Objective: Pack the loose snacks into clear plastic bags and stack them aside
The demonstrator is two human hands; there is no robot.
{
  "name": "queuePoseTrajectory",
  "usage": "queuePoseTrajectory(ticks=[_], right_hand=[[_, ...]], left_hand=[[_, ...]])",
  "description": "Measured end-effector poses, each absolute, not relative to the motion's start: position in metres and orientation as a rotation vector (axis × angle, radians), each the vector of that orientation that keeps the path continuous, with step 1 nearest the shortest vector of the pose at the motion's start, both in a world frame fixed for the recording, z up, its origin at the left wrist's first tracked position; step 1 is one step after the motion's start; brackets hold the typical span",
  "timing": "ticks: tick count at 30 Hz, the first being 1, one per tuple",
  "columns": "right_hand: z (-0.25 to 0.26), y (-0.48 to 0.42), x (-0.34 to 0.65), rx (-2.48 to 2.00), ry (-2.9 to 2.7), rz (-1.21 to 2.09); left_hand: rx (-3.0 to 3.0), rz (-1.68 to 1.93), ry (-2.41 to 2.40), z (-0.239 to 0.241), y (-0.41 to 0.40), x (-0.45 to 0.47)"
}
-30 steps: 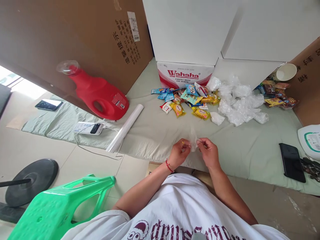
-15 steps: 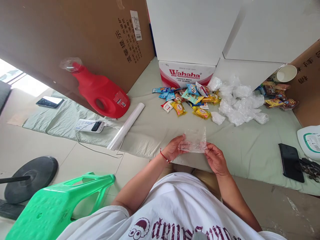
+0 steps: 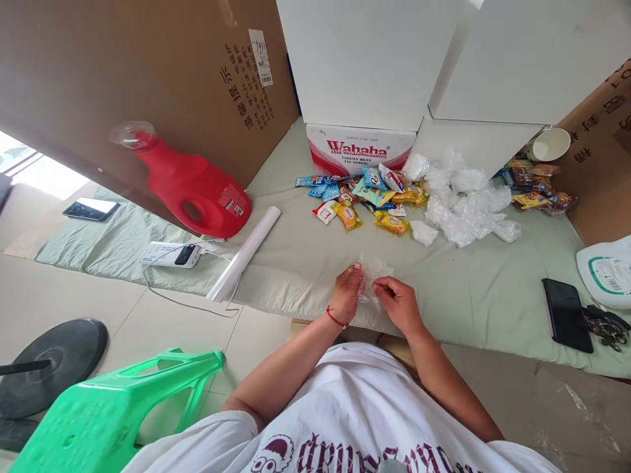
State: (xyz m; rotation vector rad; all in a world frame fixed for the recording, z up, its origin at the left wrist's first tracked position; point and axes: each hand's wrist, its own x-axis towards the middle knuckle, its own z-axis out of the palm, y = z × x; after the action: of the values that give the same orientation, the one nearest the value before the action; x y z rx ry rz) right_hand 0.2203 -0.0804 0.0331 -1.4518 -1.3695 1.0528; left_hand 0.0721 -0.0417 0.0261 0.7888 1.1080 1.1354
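Note:
Between my hands is a crumpled clear plastic bag [image 3: 378, 269], held just above the front of the green cloth. My left hand [image 3: 349, 292], a red cord on its wrist, is closed round the bag's left side. My right hand [image 3: 397, 302] pinches the other side with thumb and fingers. Beyond them lies a heap of wrapped snacks [image 3: 369, 194] in blue, yellow and white packets. To its right sits a pile of bunched clear plastic bags [image 3: 466, 200]. Part of the held bag is hidden behind my fingers.
A red jug [image 3: 197, 187] and a white plastic roll [image 3: 244, 253] lie at left, near a power bank [image 3: 172, 255]. Behind the snacks stands a Wahaha box [image 3: 359, 148]. A black phone [image 3: 566, 315] rests at right. On the floor is a green stool [image 3: 98, 401].
My hands have come closer together. The bag, stretched out between them before, is now gathered and crumpled. The whole view has shifted slightly.

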Motion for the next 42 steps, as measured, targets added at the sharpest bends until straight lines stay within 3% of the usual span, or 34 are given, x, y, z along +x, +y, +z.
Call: queuePoseTrajectory(ticks=[8,13,16,19,25,31,42], right_hand=[[0.015,-0.093,0.29,-1.476,-0.675,1.099],[0.007,-0.114,0.328,-1.809,-0.976,1.003],[0.015,-0.109,0.341,-2.024,-1.164,0.661],[0.034,-0.085,0.333,-1.937,-1.245,0.464],[0.062,-0.006,0.257,-1.439,-1.603,0.853],[0.053,0.048,0.197,-1.209,-1.521,1.586],[0.055,0.04,0.196,-1.238,-1.47,1.424]], left_hand=[[0.7,1.28,1.235,0.014,-0.029,0.025],[0.773,1.291,1.282,0.007,-0.032,0.02],[0.863,1.255,1.308,0.008,-0.034,0.02],[0.963,1.229,1.345,0.011,-0.036,0.019],[1.141,1.191,1.362,0.016,-0.045,0.02],[1.269,1.194,1.351,0.017,-0.052,0.017],[0.892,1.236,1.217,0.012,-0.042,0.002]])
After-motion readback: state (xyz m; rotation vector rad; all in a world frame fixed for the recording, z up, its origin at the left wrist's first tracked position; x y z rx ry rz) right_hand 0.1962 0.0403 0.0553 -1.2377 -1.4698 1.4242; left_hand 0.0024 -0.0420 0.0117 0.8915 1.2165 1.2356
